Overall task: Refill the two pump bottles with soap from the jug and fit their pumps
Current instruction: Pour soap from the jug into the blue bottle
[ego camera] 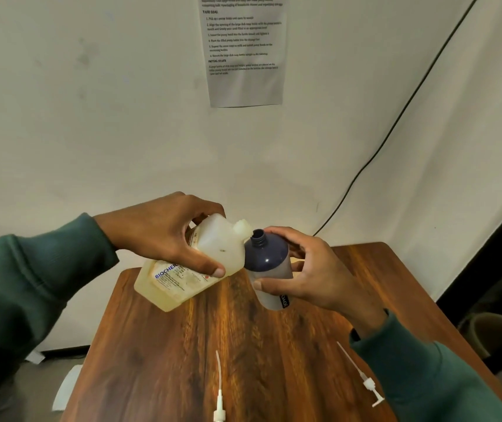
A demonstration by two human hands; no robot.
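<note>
Head view: pour step in hand. My left hand (164, 239) has its fingers (210, 269) wrapped round the jug (194, 263), tilted, spout just beside the open mouth of the dark pump bottle (269, 266). My right hand (307, 269) fingers close on that bottle, held tilted above the desk (274, 345). No soap stream visible. Next: align spout over mouth, tip further, slowly. Both pumps (219, 388) lie loose on the desk near me.

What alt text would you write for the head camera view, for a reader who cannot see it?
A person's left hand tilts a pale soap jug toward the open neck of a dark pump bottle held in the right hand, above a wooden table. Two white pumps lie loose on the table.
</note>
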